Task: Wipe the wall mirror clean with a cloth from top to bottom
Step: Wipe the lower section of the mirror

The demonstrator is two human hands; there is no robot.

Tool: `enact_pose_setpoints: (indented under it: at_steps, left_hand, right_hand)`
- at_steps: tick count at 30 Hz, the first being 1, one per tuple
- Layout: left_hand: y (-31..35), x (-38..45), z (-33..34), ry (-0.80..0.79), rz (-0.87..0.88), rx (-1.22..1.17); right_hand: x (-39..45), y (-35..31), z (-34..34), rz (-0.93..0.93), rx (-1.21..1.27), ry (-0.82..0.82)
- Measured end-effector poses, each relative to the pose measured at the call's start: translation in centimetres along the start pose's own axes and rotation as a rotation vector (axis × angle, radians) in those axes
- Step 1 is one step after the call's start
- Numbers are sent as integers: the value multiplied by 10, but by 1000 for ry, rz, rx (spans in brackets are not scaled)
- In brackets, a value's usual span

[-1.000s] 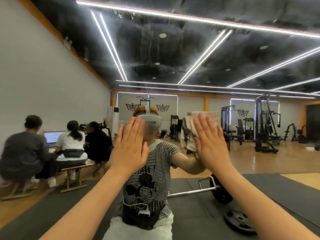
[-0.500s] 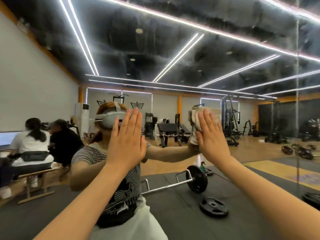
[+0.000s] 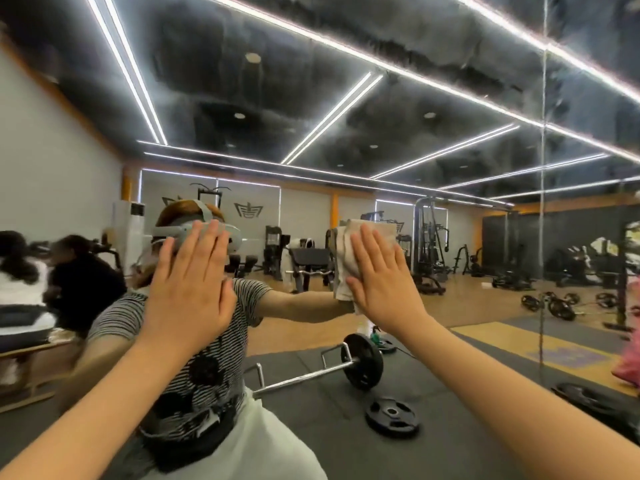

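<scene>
The wall mirror point(image 3: 346, 98) fills the whole view and reflects a gym and a person in a striped shirt with a headset. A folded beige cloth point(image 3: 349, 251) lies flat on the glass at about head height, right of centre. My right hand point(image 3: 381, 275) presses it against the mirror with straight, spread fingers. My left hand point(image 3: 192, 282) lies flat on the glass to the left, fingers straight, holding nothing. A vertical seam point(image 3: 542, 202) between mirror panels runs down at the right.
In the reflection a barbell point(image 3: 360, 362) and a loose weight plate point(image 3: 393, 415) lie on black floor mats behind me. Seated people point(image 3: 59, 271) show at the left, weight machines point(image 3: 426, 247) at the back.
The view has swung to the right along the mirror, bringing the panel seam into sight. Both hands stay flat on the glass, the right one still pressing the cloth, slightly further right.
</scene>
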State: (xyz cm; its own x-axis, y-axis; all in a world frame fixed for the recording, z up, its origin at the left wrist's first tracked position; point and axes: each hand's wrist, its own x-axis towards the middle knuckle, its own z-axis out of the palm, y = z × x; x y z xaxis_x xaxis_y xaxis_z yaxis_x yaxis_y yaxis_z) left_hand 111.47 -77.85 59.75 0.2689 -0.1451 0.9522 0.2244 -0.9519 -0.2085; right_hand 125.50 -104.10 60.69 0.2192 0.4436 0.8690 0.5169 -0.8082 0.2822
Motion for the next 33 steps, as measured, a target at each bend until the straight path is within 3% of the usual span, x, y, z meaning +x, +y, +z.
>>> enact_pose_setpoints:
  at_steps: [9, 14, 17, 20, 33]
  left_hand:
    - [9, 4, -5, -13, -123, 35]
    - [65, 17, 6, 84, -347, 62]
    - [109, 34, 27, 149, -292, 65]
    - [132, 48, 44, 112, -310, 105]
    - [137, 46, 46, 60, -352, 140]
  right_hand:
    - [5, 9, 38, -98, 148, 247]
    - [7, 10, 45, -119, 249, 341]
    - [7, 10, 50, -133, 265, 358]
    - [6, 12, 54, -149, 280, 349]
    - [6, 21, 52, -176, 273, 366]
